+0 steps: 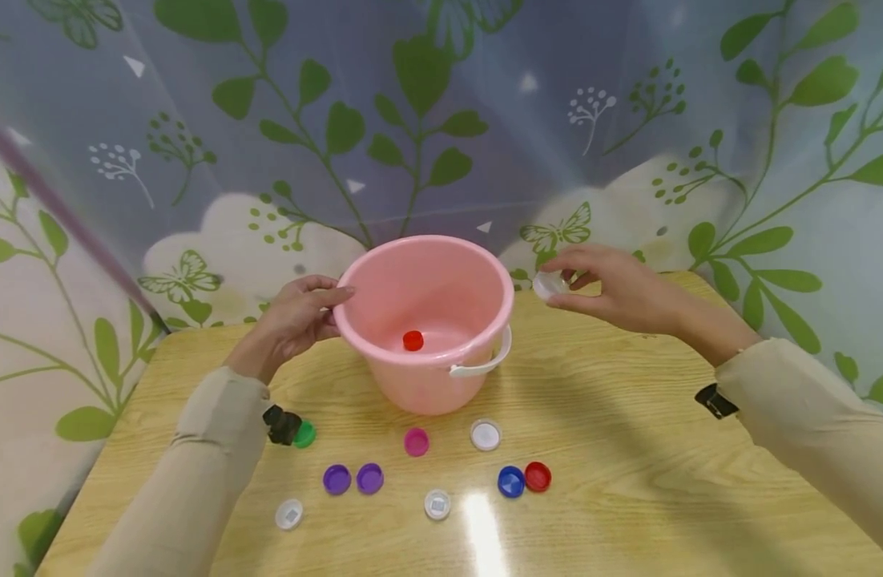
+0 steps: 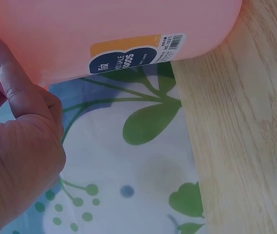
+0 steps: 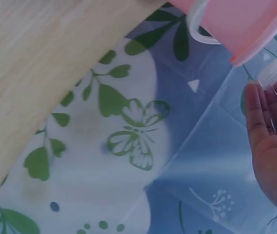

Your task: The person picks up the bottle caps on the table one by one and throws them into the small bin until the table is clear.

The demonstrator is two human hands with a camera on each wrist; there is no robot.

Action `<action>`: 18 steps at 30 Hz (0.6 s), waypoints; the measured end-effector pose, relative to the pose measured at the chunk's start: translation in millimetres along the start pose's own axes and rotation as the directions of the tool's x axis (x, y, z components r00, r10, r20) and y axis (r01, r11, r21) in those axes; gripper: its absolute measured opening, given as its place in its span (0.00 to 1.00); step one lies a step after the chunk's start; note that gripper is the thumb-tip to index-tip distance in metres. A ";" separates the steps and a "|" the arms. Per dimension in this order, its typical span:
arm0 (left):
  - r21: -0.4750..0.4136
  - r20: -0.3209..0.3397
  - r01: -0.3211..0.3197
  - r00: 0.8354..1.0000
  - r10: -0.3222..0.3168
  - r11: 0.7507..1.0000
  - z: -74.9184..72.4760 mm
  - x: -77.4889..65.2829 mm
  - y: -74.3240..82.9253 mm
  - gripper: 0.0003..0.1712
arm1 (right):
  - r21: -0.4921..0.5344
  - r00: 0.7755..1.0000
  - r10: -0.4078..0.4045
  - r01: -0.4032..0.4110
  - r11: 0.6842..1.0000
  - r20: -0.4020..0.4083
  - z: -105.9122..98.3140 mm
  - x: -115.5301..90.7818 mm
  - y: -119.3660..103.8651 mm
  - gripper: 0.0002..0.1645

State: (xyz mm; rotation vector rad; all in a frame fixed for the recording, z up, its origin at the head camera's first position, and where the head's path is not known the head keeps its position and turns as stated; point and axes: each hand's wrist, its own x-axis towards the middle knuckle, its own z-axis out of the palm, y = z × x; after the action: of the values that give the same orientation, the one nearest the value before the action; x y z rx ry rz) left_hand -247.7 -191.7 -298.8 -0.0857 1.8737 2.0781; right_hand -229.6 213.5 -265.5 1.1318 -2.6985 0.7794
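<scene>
Upright pink bucket (image 1: pixel 420 383), raised translucent cap (image 1: pixel 547 286)

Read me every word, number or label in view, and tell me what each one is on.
"HOT SALE GOODS": sticker on the pink bucket.
"NO:1027": same sticker, beside the barcode.
Too small or blurred to read: the sticker's Chinese characters and fine print, and the marks inside two white caps.

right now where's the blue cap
In the head view, the blue cap lies on the table, right of centre, in front of the pink bucket, just left of a red cap.

Leafy butterfly-print backdrop (image 1: pixel 542 152) behind wooden table (image 1: pixel 629 449).
</scene>
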 end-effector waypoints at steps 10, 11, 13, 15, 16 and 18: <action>0.003 -0.003 0.010 1.000 -0.010 1.000 0.6 0.2 0.6 0.17 | -0.012 1.000 0.015 -0.015 1.000 0.006 3.2 36.3 -8.5 0.27; 0.001 -0.003 0.011 1.000 -0.011 1.000 0.7 0.0 0.5 0.17 | -0.005 1.000 0.015 -0.015 1.000 0.007 4.7 40.3 -9.1 0.26; -0.004 -0.003 0.012 1.000 -0.012 1.000 0.5 -0.3 0.3 0.18 | 0.009 1.000 0.004 -0.004 1.000 0.002 8.2 48.5 -10.8 0.26; -0.009 -0.001 0.013 1.000 -0.013 1.000 0.3 -0.6 0.3 0.18 | 0.015 1.000 -0.001 0.001 1.000 -0.002 12.0 56.2 -13.1 0.26; -0.010 0.001 0.013 1.000 -0.013 1.000 0.2 -0.6 0.3 0.18 | 0.018 1.000 -0.003 0.003 1.000 -0.003 13.9 59.7 -14.3 0.26; -0.010 0.002 0.009 1.000 -0.009 1.000 0.1 -0.6 0.5 0.18 | 0.024 1.000 -0.004 0.004 1.000 -0.004 17.9 67.0 -17.0 0.26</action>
State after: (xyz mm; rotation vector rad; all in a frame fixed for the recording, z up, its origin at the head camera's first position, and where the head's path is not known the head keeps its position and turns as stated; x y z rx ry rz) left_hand -247.3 -191.8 -298.1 -0.0939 1.8584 2.0806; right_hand -264.1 152.0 -254.2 1.1397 -2.6897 0.8151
